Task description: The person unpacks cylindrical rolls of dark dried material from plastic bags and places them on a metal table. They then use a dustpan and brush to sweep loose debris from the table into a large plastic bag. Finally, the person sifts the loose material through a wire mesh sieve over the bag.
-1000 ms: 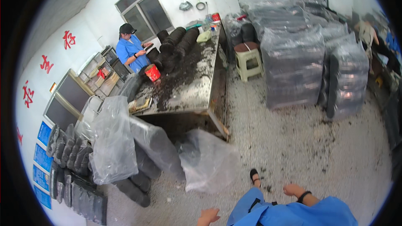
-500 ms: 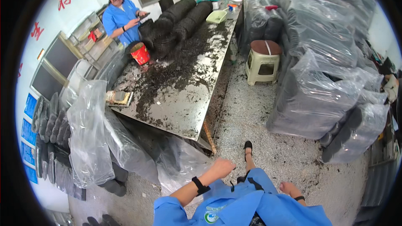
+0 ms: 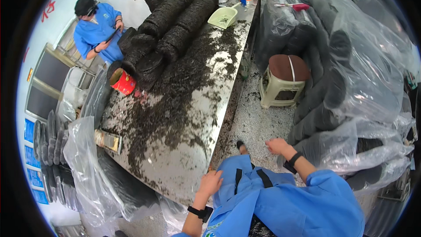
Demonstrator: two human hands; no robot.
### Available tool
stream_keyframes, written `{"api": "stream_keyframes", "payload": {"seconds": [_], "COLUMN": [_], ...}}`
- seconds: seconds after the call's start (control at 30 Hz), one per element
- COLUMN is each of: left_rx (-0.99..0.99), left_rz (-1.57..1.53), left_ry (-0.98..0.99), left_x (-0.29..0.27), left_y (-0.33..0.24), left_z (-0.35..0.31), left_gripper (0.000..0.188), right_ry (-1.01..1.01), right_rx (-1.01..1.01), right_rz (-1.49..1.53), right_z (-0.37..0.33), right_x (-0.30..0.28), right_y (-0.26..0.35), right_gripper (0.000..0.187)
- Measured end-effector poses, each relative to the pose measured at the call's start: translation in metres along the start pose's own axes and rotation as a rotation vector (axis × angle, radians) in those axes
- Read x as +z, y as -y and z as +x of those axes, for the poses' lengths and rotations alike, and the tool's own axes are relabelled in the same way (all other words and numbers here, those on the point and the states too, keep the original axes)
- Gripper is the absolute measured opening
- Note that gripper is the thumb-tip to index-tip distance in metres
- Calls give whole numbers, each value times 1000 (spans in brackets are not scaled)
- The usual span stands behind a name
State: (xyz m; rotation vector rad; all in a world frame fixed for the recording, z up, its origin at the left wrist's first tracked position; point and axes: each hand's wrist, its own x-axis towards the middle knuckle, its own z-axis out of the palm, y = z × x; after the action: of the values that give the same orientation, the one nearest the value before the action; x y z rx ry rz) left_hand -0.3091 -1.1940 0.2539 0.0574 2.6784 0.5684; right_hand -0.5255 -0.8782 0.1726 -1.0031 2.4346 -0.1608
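Note:
My left hand [image 3: 211, 183] hangs beside the near corner of the metal-topped table [image 3: 175, 166], its fingers loosely apart and nothing seen in them. Whether it touches the table edge I cannot tell. Farther right, my right hand [image 3: 277, 145] is held out over the floor with its fingers curled in and no object showing. Dark crumbs and flakes [image 3: 175, 101] cover much of the tabletop. Behind them lie long rolls of rough dark round pieces [image 3: 169, 13]. A red tin [image 3: 123, 82] leans by the rolls, and a pale green dustpan [image 3: 222, 17] rests at the far end.
A stool with a brown seat [image 3: 286, 68] stands in the aisle. Dark rolls in clear plastic bags [image 3: 368, 74] are piled along the right, and more bagged goods [image 3: 92, 171] lean at the left. A co-worker in blue [image 3: 98, 28] stands across the table with a dark handheld object.
I have come closer to the table and stool. My left hand is now lower and beside the table corner, while my right hand has risen and reaches forward. The co-worker's head is bent lower.

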Motion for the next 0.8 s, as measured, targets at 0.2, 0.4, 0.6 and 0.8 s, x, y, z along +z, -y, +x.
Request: {"api": "stream_keyframes", "payload": {"seconds": [0.2,0.4,0.6,0.8], "left_rx": [-108,-39,11,-76], "left_rz": [-89,-188,-25,-129], "left_ry": [-68,-259,-245,-220], "left_x": [-47,-174,-244,-275], "left_y": [39,31,44,27], "left_z": [139,307,451,584], "left_gripper": [33,31,38,47], "right_ry": [56,-133,-559,-674], "right_rx": [-107,-80,-213,-150], "right_rz": [-128,-183,-111,-342], "right_z": [180,331,536,772], "right_x": [-109,-289,-458,-549], "right_y": [-87,-182,-290,-374], "right_gripper": [21,17,23,56]}}
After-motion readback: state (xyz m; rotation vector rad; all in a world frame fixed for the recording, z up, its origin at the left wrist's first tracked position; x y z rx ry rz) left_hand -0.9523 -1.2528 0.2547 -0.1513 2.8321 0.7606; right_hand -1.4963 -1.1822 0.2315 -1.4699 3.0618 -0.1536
